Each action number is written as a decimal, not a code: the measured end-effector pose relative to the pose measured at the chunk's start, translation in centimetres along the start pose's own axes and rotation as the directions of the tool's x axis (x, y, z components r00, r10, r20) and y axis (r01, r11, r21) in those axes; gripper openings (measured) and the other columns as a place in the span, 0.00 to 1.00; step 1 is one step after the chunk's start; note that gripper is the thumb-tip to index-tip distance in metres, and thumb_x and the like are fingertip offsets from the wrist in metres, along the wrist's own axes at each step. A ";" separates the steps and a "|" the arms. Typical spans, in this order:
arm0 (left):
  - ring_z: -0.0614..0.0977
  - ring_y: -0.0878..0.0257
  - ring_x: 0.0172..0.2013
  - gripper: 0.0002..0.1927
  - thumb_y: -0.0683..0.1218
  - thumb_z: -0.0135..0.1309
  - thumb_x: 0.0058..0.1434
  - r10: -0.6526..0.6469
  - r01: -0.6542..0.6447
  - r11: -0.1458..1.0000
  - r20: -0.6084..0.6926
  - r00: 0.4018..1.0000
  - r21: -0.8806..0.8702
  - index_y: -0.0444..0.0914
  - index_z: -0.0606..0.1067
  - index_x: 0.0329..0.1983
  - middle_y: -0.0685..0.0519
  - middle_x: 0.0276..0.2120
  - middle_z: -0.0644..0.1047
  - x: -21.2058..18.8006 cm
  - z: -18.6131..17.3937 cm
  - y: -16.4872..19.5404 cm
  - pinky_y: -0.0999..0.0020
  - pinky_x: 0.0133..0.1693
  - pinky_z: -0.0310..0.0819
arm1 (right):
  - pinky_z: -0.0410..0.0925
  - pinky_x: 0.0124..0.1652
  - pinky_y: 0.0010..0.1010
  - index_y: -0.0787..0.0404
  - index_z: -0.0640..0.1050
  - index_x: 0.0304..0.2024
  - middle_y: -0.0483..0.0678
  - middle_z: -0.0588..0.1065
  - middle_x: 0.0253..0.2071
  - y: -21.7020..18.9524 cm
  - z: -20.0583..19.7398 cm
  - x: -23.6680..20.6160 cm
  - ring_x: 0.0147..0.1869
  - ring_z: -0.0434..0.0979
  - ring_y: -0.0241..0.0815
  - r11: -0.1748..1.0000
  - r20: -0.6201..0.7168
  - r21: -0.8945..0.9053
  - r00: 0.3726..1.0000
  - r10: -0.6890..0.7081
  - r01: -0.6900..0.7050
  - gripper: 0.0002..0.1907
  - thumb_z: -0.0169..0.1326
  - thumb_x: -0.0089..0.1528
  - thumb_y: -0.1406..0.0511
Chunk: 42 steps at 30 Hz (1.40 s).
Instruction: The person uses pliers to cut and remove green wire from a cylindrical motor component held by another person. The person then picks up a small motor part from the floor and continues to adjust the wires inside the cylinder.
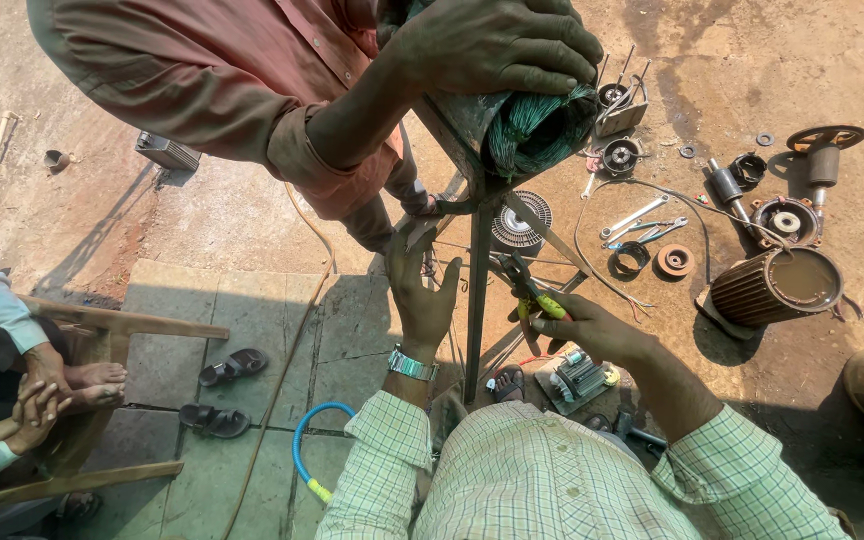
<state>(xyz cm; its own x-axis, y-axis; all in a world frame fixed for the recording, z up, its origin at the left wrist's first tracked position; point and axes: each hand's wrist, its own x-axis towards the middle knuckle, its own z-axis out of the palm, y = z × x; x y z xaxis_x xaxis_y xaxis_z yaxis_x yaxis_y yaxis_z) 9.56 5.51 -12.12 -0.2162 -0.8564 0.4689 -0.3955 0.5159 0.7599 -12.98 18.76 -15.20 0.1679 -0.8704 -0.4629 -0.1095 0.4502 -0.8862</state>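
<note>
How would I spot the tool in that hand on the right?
Start at the tall metal stand in the middle. Just right of its post, the right hand grips pliers. Unlike the plain silver spanners lying beyond, they have yellow-green handles.

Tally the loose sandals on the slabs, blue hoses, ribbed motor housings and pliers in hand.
Loose sandals: 2
Blue hose: 1
Ribbed motor housing: 1
Green-handled pliers, in the right hand: 1
Total: 5
</note>
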 end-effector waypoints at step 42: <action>0.71 0.48 0.61 0.12 0.44 0.67 0.60 0.583 -0.532 0.793 -0.116 0.804 0.297 0.37 0.79 0.44 0.47 0.57 0.70 8.7 3.0 4.8 0.48 0.61 0.65 | 0.62 0.21 0.26 0.64 0.71 0.43 0.47 0.69 0.27 -13.9 -0.4 1.2 0.22 0.66 0.35 0.792 -0.244 0.568 0.965 -0.097 0.223 0.08 0.47 0.67 0.65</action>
<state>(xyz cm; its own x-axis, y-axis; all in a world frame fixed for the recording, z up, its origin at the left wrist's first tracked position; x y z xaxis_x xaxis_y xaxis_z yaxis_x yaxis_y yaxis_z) 3.14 0.50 -5.78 -0.3005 -0.3854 0.8724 -0.4635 0.8585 0.2196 -11.67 11.37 -3.44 -0.0668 -0.9320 -0.3561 0.5075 0.2756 -0.8164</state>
